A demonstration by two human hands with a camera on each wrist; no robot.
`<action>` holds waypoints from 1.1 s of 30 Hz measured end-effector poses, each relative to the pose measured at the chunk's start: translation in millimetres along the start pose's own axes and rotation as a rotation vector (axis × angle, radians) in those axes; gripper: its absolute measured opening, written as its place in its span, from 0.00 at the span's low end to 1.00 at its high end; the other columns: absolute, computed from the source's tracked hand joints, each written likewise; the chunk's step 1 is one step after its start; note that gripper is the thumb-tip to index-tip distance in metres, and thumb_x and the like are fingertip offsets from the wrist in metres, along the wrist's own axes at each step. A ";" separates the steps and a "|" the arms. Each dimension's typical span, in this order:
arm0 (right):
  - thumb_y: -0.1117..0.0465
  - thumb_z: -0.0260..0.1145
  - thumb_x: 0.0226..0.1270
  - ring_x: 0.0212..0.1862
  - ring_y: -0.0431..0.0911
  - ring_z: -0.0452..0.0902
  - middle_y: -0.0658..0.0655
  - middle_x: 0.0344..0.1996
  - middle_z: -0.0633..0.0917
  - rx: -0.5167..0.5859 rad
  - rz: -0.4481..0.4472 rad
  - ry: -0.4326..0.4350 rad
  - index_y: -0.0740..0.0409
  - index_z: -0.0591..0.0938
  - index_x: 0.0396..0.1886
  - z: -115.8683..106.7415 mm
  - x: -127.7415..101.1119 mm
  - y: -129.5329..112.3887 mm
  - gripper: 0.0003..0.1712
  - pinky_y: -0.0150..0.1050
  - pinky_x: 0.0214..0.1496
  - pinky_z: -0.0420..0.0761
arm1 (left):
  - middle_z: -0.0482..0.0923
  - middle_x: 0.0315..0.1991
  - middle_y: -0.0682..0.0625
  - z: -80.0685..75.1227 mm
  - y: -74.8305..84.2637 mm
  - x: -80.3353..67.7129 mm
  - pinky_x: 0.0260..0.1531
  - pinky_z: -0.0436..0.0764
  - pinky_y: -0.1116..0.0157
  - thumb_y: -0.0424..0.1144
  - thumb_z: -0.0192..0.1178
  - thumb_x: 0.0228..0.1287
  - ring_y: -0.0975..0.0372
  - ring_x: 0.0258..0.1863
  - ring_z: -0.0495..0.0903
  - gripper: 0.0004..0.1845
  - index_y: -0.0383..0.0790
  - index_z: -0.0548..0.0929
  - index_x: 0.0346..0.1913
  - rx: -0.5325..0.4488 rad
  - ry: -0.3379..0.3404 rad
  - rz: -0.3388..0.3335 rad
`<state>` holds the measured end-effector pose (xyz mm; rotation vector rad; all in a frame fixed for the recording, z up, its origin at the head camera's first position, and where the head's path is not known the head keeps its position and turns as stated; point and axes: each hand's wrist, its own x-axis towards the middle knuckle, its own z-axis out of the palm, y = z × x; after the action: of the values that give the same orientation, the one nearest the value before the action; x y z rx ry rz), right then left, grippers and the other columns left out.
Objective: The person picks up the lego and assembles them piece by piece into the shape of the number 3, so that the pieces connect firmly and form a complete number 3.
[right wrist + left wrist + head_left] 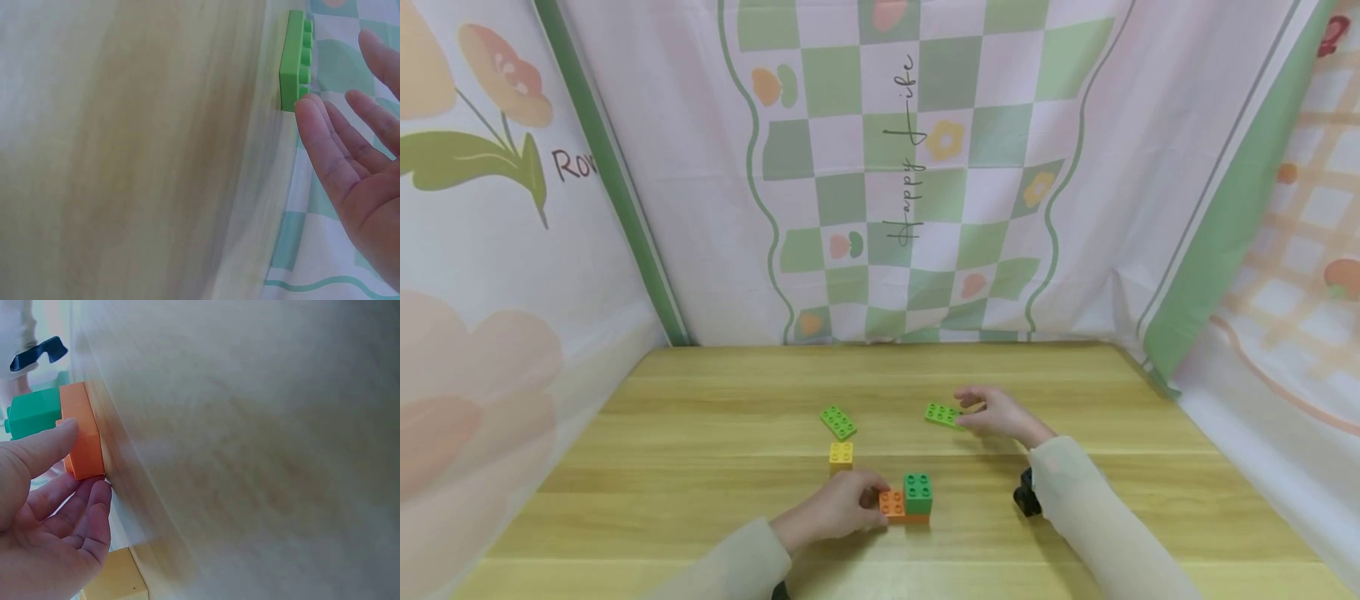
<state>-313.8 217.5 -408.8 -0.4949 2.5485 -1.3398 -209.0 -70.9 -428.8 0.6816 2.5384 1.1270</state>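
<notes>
Backdrop [917, 183] reads "Happy Life"; hands touch unmarked orange brick [892, 504].

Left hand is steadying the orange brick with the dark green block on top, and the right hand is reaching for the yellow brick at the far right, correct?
Not quite. The left hand does hold the orange brick with the dark green block on it, but the right hand touches a light green flat brick, as the head view shows. The yellow brick lies untouched, nearer the left hand.

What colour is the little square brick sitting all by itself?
Yellow. The small square brick shows best in the head view.
</notes>
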 end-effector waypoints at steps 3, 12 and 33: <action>0.63 0.66 0.60 0.44 0.54 0.75 0.72 0.52 0.71 0.015 0.015 0.002 0.71 0.67 0.60 0.3 1.4 1.7 0.31 0.42 0.39 0.79 | 0.77 0.36 0.56 -0.3 0.2 -0.1 0.35 0.75 0.69 0.34 0.69 0.50 0.67 0.34 0.74 0.18 0.38 0.80 0.46 -0.003 -0.002 -0.005; 0.64 0.66 0.59 0.46 0.55 0.74 0.70 0.52 0.72 0.018 0.043 -0.001 0.71 0.67 0.60 0.2 3.5 4.1 0.31 0.43 0.40 0.79 | 0.77 0.36 0.56 -0.6 0.1 0.6 0.35 0.75 0.69 0.35 0.69 0.50 0.67 0.34 0.75 0.18 0.38 0.80 0.46 -0.008 -0.010 -0.014; 0.66 0.70 0.54 0.33 0.46 0.73 0.61 0.42 0.76 -0.105 0.060 -0.033 0.72 0.73 0.54 3.8 13.3 9.0 0.28 0.39 0.31 0.78 | 0.77 0.37 0.56 0.4 -1.1 1.6 0.36 0.75 0.69 0.36 0.69 0.49 0.67 0.35 0.75 0.18 0.39 0.80 0.46 0.005 -0.009 -0.014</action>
<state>-326.5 214.1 -418.9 -0.4514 2.5950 -1.1734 -210.5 -70.4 -430.0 0.6684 2.5354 1.1102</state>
